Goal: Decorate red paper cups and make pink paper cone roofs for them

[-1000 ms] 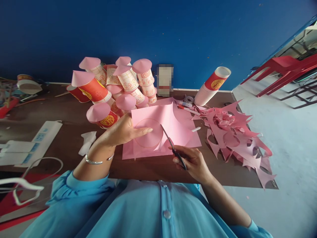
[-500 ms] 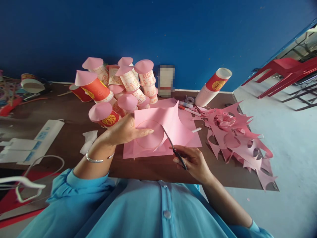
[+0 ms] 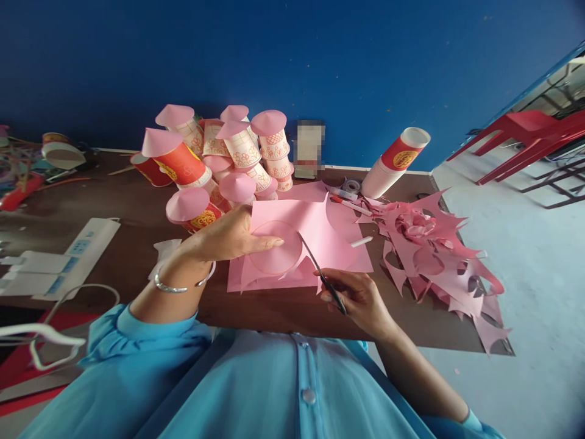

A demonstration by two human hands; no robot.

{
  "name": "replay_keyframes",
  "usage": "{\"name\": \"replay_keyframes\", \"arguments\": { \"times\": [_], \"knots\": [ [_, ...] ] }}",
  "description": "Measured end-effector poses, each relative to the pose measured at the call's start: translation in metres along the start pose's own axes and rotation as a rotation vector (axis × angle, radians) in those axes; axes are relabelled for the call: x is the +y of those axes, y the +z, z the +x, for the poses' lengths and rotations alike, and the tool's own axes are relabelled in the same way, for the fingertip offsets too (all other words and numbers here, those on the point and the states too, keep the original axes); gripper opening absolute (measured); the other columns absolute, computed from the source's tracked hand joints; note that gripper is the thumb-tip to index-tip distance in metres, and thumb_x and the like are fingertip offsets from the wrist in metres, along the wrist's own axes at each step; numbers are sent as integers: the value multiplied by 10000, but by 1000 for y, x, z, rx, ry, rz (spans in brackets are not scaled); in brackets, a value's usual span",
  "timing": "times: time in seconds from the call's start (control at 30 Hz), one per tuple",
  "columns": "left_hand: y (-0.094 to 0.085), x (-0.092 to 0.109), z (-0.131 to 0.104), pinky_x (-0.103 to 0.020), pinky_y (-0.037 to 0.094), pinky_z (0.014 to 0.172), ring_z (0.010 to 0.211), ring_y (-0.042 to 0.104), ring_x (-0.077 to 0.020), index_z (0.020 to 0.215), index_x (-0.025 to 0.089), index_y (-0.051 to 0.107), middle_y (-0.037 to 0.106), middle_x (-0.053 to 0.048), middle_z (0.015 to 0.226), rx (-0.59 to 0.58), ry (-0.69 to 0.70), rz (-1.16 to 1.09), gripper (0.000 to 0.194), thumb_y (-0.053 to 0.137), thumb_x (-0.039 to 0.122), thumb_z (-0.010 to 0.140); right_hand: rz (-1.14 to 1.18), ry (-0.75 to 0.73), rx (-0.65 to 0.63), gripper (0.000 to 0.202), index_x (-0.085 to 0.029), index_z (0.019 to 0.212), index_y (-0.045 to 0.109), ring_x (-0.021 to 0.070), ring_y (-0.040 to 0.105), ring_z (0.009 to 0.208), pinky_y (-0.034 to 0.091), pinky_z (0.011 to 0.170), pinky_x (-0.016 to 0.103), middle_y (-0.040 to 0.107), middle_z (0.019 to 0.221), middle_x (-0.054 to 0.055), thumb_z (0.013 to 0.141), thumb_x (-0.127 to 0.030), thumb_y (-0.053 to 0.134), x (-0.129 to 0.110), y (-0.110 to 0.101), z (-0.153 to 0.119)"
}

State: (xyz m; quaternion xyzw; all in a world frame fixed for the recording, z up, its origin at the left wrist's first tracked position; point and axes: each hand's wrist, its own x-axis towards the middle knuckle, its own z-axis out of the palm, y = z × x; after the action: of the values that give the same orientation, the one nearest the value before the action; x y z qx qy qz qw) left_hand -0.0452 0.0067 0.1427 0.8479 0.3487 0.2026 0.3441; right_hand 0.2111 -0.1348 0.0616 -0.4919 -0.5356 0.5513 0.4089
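Observation:
A pink paper sheet (image 3: 278, 247) with a circle drawn on it lies over more pink paper, near the table's front edge. My left hand (image 3: 233, 236) grips its left side, the thumb on top within the circle and the other fingers hidden beneath. Dark scissors (image 3: 326, 280) are in my right hand (image 3: 354, 296), fingers wrapped round the handles. Their blades point up and left, with the tip at the circle's right edge, where the paper is cut. To the right of the circle the paper rises in a curved fold.
Behind my left hand stand several paper cups with pink cone tops (image 3: 240, 143). Stacked cups (image 3: 395, 161) lean at the back right. Pink scraps (image 3: 434, 250) cover the table's right end. A power strip (image 3: 82, 250) lies left. Tape (image 3: 351, 186) and pens sit behind the paper.
The view has shifted slightly. My left wrist has moved a little to the left, and the paper's left edge has shifted slightly. My right hand and the scissors have barely moved.

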Motion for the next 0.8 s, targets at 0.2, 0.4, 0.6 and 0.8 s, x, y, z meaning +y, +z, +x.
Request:
{"name": "replay_keyframes", "arguments": {
  "times": [0.2, 0.4, 0.6, 0.8],
  "knots": [
    [-1, -3, -1, -472, 470, 1197, 1406, 564, -349, 1474, 208, 551, 726, -106, 1327, -7, -6, 13, 714, 728, 541, 867, -19, 5, -8, 319, -167, 1093, 798, 77, 523, 496, 488, 456, 177, 638, 691, 2, 843, -362, 764, 0, -1, 0],
    [-1, -2, 1, -480, 470, 1188, 1382, 579, -358, 1432, 226, 588, 742, -98, 1288, -31, -19, 31, 664, 727, 548, 868, 1, 9, -11, 315, -168, 1094, 792, 85, 556, 500, 512, 470, 183, 675, 700, 11, 851, -365, 760, 2, -1, -1],
    [-1, -2, 2, -490, 447, 1205, 1384, 572, -349, 1392, 226, 620, 751, -88, 1241, -25, -7, 2, 613, 736, 512, 862, -8, 44, -9, 333, -167, 1091, 793, 84, 545, 497, 505, 466, 186, 663, 688, 4, 830, -373, 772, -1, -2, -1],
    [0, -7, 1, -497, 535, 1101, 1246, 650, -350, 1278, 200, 672, 747, -99, 1239, -53, -32, 13, 564, 760, 526, 826, -18, 14, -23, 334, -168, 1121, 799, 87, 565, 510, 487, 467, 177, 669, 693, 10, 842, -346, 753, 0, -2, 0]
  ]
}}
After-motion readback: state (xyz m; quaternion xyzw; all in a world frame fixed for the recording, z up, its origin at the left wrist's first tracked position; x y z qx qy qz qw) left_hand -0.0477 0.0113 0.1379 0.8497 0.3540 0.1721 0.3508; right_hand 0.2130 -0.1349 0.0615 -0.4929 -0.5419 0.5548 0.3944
